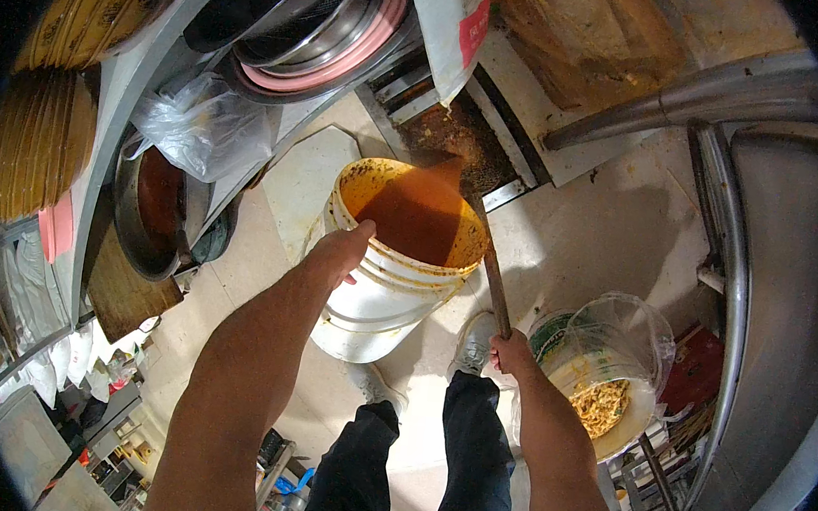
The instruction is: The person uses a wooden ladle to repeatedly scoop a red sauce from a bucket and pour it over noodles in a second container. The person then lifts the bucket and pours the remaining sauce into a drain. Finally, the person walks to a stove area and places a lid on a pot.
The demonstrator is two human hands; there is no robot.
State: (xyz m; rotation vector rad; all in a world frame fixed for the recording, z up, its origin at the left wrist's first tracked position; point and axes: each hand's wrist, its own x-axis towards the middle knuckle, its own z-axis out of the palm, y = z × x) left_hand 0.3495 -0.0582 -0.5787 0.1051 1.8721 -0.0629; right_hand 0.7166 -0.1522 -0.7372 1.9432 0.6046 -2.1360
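My left hand (349, 250) grips the near left rim of a tall white plastic bucket (374, 318), which is tilted. Reddish-brown liquid (412, 219) lies inside it, and yellow-orange residue coats its upper inner wall. Around the lower end of a long wooden handle (497, 292), my right hand (511, 352) is closed. That handle runs up along the bucket's right side; its far end, near the bucket's far rim, is hard to make out. Beyond the far rim is a dark, stained floor recess (463, 136) with metal edging.
Stacked metal and pink bowls (308, 75), a clear plastic bag (205, 124) and a pan of red-brown contents (158, 204) are at left. At right, a lined bucket (612, 434) holds yellowish food matter beside curved metal tubing (738, 284). A white sack (451, 25) hangs above the recess.
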